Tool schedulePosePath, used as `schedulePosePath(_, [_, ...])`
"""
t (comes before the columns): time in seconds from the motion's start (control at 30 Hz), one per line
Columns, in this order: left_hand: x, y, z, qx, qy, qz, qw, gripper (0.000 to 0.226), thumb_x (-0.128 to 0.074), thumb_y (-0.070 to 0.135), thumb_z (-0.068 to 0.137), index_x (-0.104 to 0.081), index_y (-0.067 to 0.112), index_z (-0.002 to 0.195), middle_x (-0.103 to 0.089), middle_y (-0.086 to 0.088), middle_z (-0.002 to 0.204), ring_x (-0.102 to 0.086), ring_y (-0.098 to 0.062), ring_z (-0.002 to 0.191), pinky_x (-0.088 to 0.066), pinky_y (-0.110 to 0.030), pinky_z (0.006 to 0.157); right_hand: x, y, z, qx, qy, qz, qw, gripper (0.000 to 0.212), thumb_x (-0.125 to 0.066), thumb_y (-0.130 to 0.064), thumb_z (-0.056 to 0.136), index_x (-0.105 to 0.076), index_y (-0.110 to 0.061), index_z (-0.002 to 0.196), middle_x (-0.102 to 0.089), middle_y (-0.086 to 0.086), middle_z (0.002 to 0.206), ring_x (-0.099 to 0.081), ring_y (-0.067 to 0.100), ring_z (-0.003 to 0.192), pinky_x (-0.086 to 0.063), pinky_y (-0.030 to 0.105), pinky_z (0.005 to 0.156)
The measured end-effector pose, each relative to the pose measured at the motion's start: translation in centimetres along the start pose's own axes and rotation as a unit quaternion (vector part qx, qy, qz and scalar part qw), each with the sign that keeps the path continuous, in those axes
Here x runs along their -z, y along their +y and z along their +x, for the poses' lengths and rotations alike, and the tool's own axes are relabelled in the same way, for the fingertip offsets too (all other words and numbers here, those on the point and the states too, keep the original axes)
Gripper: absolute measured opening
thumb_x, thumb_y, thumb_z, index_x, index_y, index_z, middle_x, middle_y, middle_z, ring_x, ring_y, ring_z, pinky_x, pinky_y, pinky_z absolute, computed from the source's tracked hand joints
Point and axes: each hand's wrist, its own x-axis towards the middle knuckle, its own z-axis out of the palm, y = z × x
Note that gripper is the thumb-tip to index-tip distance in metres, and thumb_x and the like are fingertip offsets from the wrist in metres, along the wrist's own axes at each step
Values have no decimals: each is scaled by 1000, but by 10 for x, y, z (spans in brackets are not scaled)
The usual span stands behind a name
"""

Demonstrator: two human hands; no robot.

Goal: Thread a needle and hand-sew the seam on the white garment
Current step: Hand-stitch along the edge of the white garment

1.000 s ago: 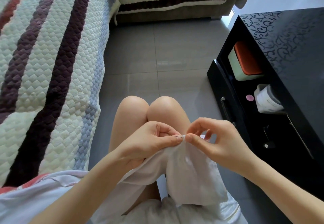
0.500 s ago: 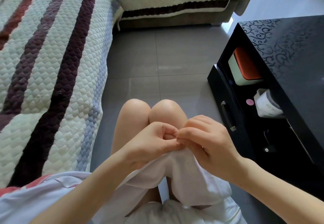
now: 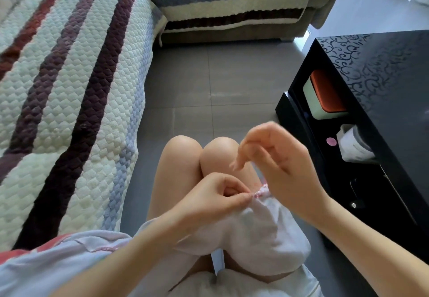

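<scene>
The white garment lies bunched over my lap. Its gathered edge with pink stitching points up between my hands. My left hand pinches that edge between thumb and forefinger. My right hand is lifted above and to the right of the seam, motion-blurred, with its fingertips drawn together as in a pinch. The needle and thread are too thin and blurred to make out.
My bare knees are just beyond the hands. A black coffee table stands at the right; its open shelf holds an orange-lidded box and a white container. A striped quilted sofa cover fills the left, above grey floor tiles.
My right hand went to the seam beside the left fingers, then lifted up and away to the right. The left hand kept its pinch on the garment edge.
</scene>
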Motion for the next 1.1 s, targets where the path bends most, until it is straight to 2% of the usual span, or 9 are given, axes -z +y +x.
schedulePosePath(0.13, [15, 2, 0, 14, -35, -60, 998, 10, -65, 9, 90, -74, 14, 90, -74, 6, 81, -64, 1, 77, -47, -14, 73, 19, 21, 18, -249, -7, 182, 951, 12, -51, -18, 95, -45, -13, 85, -44, 3, 50, -39, 15, 39, -34, 20, 38])
schedulePosePath(0.33, [18, 4, -2, 31, -102, -80, 991, 14, -62, 4, 91, -73, 13, 91, -73, 9, 81, -63, 2, 79, -46, -13, 76, 65, 88, 99, -225, 86, -97, 966, 27, -47, -5, 96, -47, -22, 76, -34, -8, 52, -25, 5, 42, -20, 21, 40])
schedulePosePath(0.5, [20, 4, -3, 28, -91, -104, 990, 21, -64, 5, 90, -76, 21, 83, -73, 5, 82, -63, -1, 78, -47, -16, 79, 125, 121, 152, -267, 393, -134, 870, 7, -43, -12, 93, -49, -15, 91, -44, -6, 73, -41, 6, 61, -34, 19, 55])
schedulePosePath(0.57, [22, 4, -3, 27, -80, -113, 990, 21, -64, 4, 90, -76, 21, 83, -74, 4, 82, -64, -2, 78, -48, -15, 79, 118, 110, 145, -275, 303, -123, 904, 5, -52, -18, 90, -53, -16, 87, -46, -7, 74, -41, 4, 62, -33, 17, 55])
schedulePosePath(0.67, [27, 4, -2, 25, -68, -124, 990, 22, -64, 4, 89, -76, 20, 82, -74, 3, 81, -64, -2, 76, -49, -13, 77, 83, 82, 103, -290, -3, -113, 950, 15, -66, -33, 80, -68, -17, 80, -58, -1, 74, -42, 5, 62, -29, 19, 51])
schedulePosePath(0.8, [29, 3, 2, 30, -70, -125, 989, 21, -64, 3, 88, -76, 19, 81, -72, 4, 76, -63, -1, 73, -48, -12, 73, 55, 56, 37, -319, -311, -147, 883, 40, -68, -52, 73, -74, -15, 89, -67, 19, 85, -53, 11, 74, -41, 33, 68])
schedulePosePath(0.87, [28, 2, 4, 29, -75, -124, 989, 15, -64, 3, 88, -74, 14, 86, -72, 4, 77, -63, -1, 74, -48, -12, 72, 50, 47, 25, -332, -355, -132, 864, 36, -67, -45, 82, -73, -11, 92, -69, 14, 85, -61, 9, 79, -48, 37, 73])
schedulePosePath(1.0, [28, 1, 5, 25, -82, -124, 989, 10, -70, 18, 81, -77, 16, 87, -72, -2, 84, -63, -6, 80, -48, -16, 78, 46, 39, 20, -339, -369, -83, 861, 10, -67, -20, 89, -70, -11, 86, -70, -6, 75, -65, 1, 72, -45, 14, 63])
schedulePosePath(1.1, [29, 0, 5, 30, -79, -123, 989, 6, -71, 16, 83, -76, 17, 86, -72, 0, 80, -63, -4, 76, -48, -16, 75, 46, 46, 26, -308, -339, -85, 885, 19, -72, -27, 83, -65, -11, 76, -60, 12, 69, -54, 14, 66, -40, 31, 64])
